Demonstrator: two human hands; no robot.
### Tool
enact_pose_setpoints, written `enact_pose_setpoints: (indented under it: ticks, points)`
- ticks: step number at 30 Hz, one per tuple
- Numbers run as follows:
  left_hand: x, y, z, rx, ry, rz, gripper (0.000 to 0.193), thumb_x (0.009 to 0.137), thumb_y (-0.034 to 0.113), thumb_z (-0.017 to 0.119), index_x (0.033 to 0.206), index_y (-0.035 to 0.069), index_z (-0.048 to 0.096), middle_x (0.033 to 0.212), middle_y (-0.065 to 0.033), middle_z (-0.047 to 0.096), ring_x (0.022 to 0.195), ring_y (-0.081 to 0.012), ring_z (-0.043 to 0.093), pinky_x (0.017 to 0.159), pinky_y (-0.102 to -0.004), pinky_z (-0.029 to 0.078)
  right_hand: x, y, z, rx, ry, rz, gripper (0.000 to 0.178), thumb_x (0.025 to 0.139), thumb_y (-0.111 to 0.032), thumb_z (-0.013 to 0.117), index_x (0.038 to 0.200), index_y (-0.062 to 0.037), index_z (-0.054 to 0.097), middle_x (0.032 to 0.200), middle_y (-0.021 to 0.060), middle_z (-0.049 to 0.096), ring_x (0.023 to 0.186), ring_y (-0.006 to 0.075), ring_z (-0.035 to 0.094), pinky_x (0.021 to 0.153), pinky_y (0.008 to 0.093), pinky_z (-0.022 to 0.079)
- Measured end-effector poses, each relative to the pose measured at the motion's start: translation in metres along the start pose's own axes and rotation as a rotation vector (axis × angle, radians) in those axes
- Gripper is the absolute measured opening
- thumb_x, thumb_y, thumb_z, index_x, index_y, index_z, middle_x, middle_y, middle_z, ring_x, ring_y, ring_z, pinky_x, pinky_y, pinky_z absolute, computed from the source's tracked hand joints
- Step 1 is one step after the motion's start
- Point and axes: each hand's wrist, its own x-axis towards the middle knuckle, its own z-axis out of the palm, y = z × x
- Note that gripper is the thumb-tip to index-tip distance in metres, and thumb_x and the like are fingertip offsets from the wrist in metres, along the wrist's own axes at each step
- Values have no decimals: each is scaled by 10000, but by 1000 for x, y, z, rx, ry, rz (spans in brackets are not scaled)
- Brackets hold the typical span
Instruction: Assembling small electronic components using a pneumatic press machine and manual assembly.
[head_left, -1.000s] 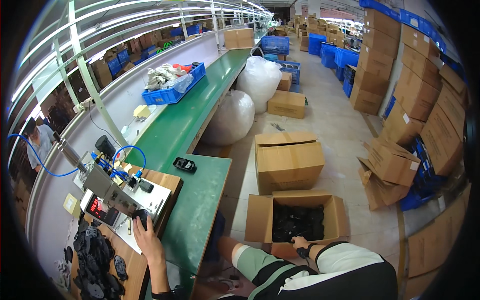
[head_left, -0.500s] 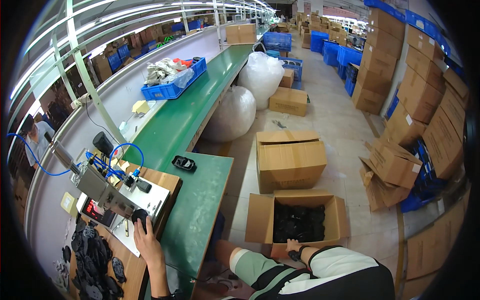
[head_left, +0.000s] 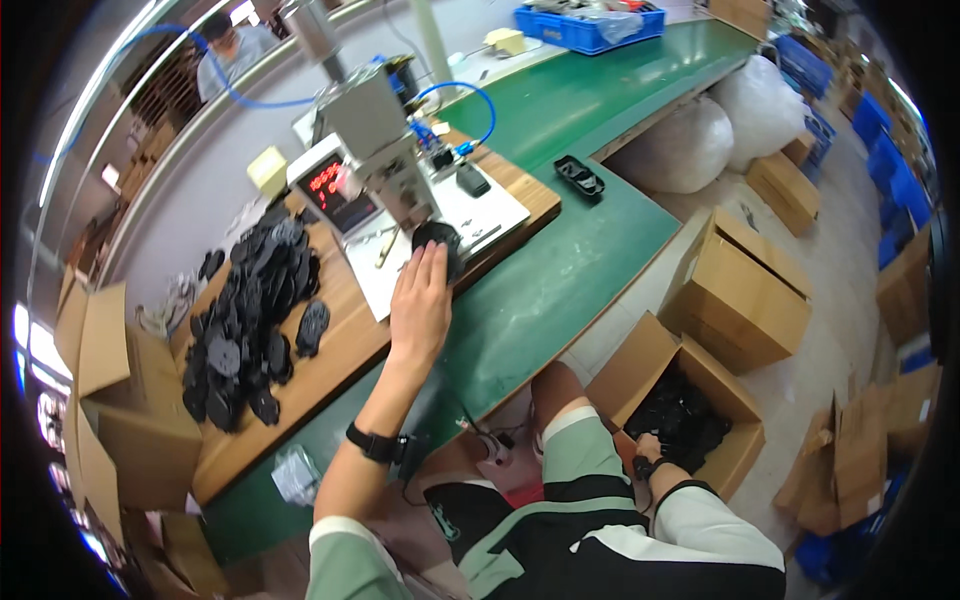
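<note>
Head view: the left hand (head_left: pixel 420 300) lies flat, fingers together and stretched forward, on the white plate (head_left: pixel 490 215) at the front edge of the wooden counter (head_left: pixel 330 350). Its fingertips touch a round black part (head_left: pixel 440 240) that sits under the head of the small grey press machine (head_left: pixel 385 150); the hand holds nothing closed in it. A black watch (head_left: pixel 375 443) is on that wrist.

The right hand (head_left: pixel 648 452) reaches down into an open cardboard box (head_left: pixel 650 365) on the floor, to the right of the green counter (head_left: pixel 560 270); it rests among black parts (head_left: pixel 690 415) there, and whether it grips one cannot be told.

A heap of black parts (head_left: pixel 245 320) covers the left part of the wooden counter, just beside the machine's red display (head_left: pixel 328 182). A blue hose (head_left: pixel 465 100) loops behind the machine. A black tray (head_left: pixel 578 177) lies on the green counter near its right edge. A closed cardboard box (head_left: pixel 745 290) stands on the floor beyond the open one, and a blue crate (head_left: pixel 590 20) sits at the counter's far end.
</note>
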Motion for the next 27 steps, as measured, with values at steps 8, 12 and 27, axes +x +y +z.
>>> enact_pose_setpoints:
  ticks: [8,12,27]
  points:
    - [9,3,0,150,-25,-38,463,938,206,685,1344,15,568,1360,-210,626,1266,-370,597,1054,-456,480,-15,-33,6,143,104,-153,268,909,-309,663,955,-62,755,994,228,742,980,401,723,856,465,575]
    - [2,2,-1,157,-49,-26,470,942,181,666,1351,-19,549,1341,-218,638,1253,-373,609,1036,-457,494,-61,-115,-81,460,265,-504,254,960,-231,606,998,2,700,902,236,707,874,428,695,746,464,540]
    - [12,5,-16,-128,22,-131,702,826,-64,601,1481,-102,352,1185,-255,671,1186,-370,643,1019,-425,515,-255,-458,-359,92,1024,-1630,378,767,25,681,1141,-18,639,1232,116,617,1184,339,585,923,421,522]
